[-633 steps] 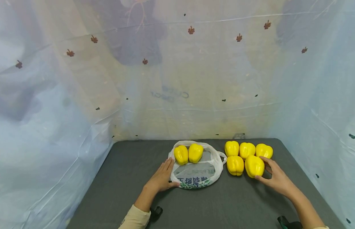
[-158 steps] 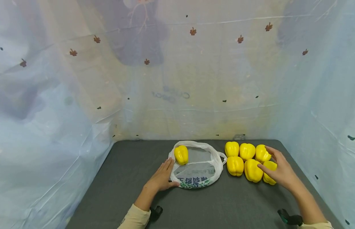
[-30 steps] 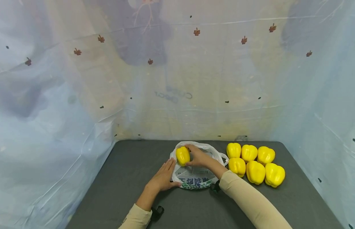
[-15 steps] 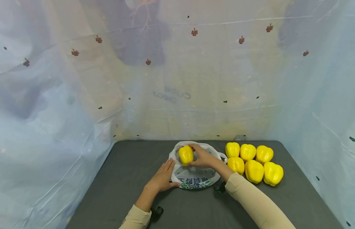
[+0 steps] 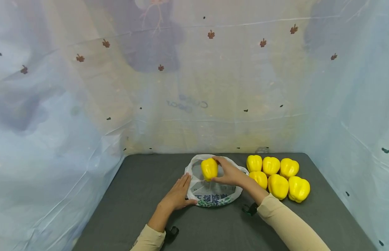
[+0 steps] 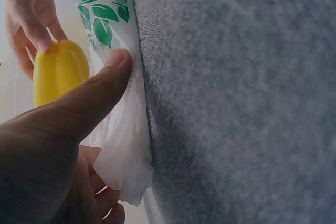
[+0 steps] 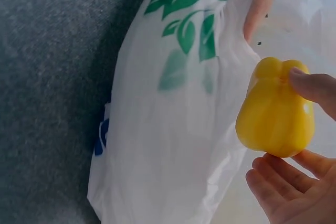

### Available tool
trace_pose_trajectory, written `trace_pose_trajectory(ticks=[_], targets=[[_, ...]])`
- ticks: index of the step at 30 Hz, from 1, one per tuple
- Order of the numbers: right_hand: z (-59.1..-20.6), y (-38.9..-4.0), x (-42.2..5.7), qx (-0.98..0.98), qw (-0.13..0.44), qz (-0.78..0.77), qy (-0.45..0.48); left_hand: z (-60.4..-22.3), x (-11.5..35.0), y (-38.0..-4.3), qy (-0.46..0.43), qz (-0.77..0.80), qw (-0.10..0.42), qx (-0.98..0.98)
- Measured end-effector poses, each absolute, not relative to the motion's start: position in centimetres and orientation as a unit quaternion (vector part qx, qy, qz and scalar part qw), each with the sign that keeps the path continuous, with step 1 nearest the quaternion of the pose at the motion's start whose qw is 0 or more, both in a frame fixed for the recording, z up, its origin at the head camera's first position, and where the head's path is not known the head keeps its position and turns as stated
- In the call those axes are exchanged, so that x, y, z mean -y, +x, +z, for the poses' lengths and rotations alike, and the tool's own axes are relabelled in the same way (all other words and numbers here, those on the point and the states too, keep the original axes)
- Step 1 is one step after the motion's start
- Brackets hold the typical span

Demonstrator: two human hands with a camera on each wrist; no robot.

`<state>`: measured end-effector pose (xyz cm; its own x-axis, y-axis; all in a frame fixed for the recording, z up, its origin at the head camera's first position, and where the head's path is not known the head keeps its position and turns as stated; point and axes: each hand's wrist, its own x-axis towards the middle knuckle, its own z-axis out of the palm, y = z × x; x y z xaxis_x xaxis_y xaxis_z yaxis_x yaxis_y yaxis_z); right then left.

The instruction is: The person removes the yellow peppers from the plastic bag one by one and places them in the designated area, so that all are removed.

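Observation:
In the head view my right hand [image 5: 230,172] pinches a yellow bell pepper [image 5: 209,169] between thumb and fingers, over the mouth of a white plastic bag [image 5: 213,200] with blue lettering and green leaves. The right wrist view shows the thumb on the lobed end of this pepper [image 7: 277,116] and fingertips at its opposite end, beside the bag wall [image 7: 163,124]. Spread along the bag's left side, my left hand [image 5: 176,194] rests against the rim. Its thumb [image 6: 107,80] lies straight against the plastic in the left wrist view. Inside the bag no other pepper shows.
Several yellow bell peppers [image 5: 278,186] stand in two rows right of the bag, the front-left one partly behind my right forearm. All lie on a dark grey table [image 5: 141,181]. A pale patterned sheet [image 5: 194,87] hangs behind and at both sides.
Two peppers showed in the bag at first; one then joined the group at the right. Over the last second my right hand has moved the last pepper rightward and up. The left hand stays put.

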<state>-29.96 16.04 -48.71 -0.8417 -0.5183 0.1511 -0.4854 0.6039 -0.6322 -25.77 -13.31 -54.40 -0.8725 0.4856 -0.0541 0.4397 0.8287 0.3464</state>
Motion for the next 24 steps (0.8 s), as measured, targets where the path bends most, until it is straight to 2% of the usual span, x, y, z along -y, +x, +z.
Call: trace_pose_trajectory(ticks=[24], targets=[[-48.4, -25.5, -20.7, -0.897, -0.046, -0.334, -0.287, -54.7, 13.4, -26.0, 0.247, 0.169, 0.069, -0.952]])
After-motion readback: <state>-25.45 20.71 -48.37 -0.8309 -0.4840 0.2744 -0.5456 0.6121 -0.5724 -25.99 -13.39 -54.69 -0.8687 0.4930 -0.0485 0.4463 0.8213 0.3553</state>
